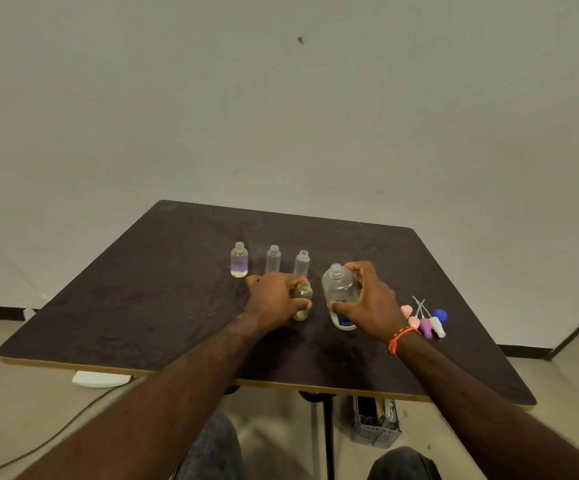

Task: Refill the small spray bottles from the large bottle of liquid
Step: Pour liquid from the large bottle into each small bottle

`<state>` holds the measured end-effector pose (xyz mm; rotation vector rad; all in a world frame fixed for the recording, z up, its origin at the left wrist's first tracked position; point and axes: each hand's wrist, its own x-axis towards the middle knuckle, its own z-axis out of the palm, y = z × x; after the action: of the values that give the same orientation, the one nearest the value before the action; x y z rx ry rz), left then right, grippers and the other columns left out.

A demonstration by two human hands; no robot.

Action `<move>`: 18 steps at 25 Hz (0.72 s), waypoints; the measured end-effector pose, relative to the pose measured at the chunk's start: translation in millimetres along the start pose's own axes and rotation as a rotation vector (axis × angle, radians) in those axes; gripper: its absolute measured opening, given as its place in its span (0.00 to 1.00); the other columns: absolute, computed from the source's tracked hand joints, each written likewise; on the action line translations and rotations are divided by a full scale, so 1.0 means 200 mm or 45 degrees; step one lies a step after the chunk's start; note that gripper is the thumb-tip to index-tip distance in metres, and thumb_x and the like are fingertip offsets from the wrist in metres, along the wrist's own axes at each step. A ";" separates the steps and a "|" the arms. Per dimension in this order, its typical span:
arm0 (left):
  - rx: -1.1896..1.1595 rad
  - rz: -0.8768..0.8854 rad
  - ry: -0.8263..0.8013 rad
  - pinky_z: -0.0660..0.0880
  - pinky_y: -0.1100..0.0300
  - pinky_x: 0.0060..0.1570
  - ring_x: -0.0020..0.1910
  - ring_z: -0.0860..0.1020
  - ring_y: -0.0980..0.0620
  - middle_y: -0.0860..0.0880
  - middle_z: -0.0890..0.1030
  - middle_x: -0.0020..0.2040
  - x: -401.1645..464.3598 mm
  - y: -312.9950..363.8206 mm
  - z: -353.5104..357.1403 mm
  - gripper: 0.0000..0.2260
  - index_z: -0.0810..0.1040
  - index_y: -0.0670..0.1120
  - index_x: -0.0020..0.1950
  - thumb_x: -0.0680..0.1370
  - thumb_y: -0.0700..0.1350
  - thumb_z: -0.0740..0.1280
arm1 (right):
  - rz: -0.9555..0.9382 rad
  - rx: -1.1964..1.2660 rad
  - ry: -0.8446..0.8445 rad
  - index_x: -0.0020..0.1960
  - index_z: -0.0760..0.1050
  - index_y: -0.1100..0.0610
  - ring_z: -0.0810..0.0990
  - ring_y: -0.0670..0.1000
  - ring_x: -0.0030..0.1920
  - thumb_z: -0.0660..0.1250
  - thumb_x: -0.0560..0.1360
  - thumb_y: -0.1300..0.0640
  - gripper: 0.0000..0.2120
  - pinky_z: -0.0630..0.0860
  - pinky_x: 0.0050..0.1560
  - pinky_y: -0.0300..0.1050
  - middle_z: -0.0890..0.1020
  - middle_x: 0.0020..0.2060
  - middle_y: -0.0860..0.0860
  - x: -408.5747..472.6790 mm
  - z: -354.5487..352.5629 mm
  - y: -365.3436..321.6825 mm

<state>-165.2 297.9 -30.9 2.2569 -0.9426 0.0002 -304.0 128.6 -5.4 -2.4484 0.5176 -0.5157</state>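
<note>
right hand [371, 299]: curled round the large bottle [339, 296], thumb on the near side low, fingers over the far shoulder; bottle upright on the table, cap off, neck open.
left hand [274, 299]: wrapped round a small bottle [302, 299] with yellowish contents, upright, mouth open, just beside the large bottle.
other small bottles: three in a row behind the hands, all uncapped; left one [239, 259] shows liquid with a purple tint low down, middle [273, 258] and right [302, 262] look clear, fill level hard to tell.
spray tops [425, 320]: pink, purple, white and blue heads with dip tubes, lying in a heap right of the right wrist, near the table's right side.
step in hand (judgement): about to lift the large bottle and pour into the held small one.
how to do it well: keep the small bottle planted, left hand low so the mouth stays clear; bring the big neck right over it, tip slowly, narrow mouth so a thin stream; stop short of the threads so the spray top fits.
risk: spill down the side; elbow swing knocking the back row.
table [142, 306]: dark top, near edge close under the forearms, far edge well behind the row.
room: open surface left of the left hand and in front of both bottles; right side crowded by spray tops.
</note>
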 end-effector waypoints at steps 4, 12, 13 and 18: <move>-0.130 -0.055 -0.012 0.62 0.50 0.63 0.57 0.80 0.57 0.59 0.86 0.50 0.01 -0.04 0.03 0.13 0.84 0.59 0.56 0.73 0.57 0.78 | -0.092 -0.354 0.027 0.69 0.64 0.42 0.77 0.52 0.59 0.75 0.66 0.43 0.35 0.66 0.62 0.54 0.79 0.59 0.46 0.03 -0.06 -0.01; 0.226 0.156 -0.029 0.62 0.47 0.66 0.62 0.77 0.53 0.57 0.84 0.55 0.03 0.06 0.04 0.22 0.81 0.59 0.67 0.74 0.61 0.76 | -0.147 -0.747 0.002 0.72 0.65 0.41 0.73 0.53 0.62 0.73 0.68 0.45 0.35 0.63 0.62 0.56 0.79 0.62 0.45 0.04 -0.12 -0.01; 0.261 0.164 -0.040 0.60 0.47 0.66 0.62 0.75 0.53 0.56 0.83 0.55 0.03 0.07 0.05 0.22 0.81 0.59 0.67 0.74 0.62 0.75 | -0.163 -0.778 0.000 0.72 0.65 0.41 0.73 0.53 0.62 0.72 0.67 0.46 0.35 0.63 0.61 0.55 0.79 0.63 0.45 0.04 -0.12 0.00; 0.351 0.201 -0.075 0.58 0.47 0.66 0.65 0.72 0.52 0.55 0.82 0.55 0.04 0.11 0.07 0.20 0.81 0.59 0.67 0.76 0.62 0.73 | -0.197 -0.855 -0.006 0.73 0.65 0.41 0.72 0.53 0.64 0.72 0.67 0.46 0.35 0.62 0.61 0.55 0.78 0.65 0.45 0.03 -0.12 0.04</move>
<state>-177.7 273.0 -26.7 2.4358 -1.2138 0.1428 -312.4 109.0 10.5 -3.1481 0.5686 -0.4457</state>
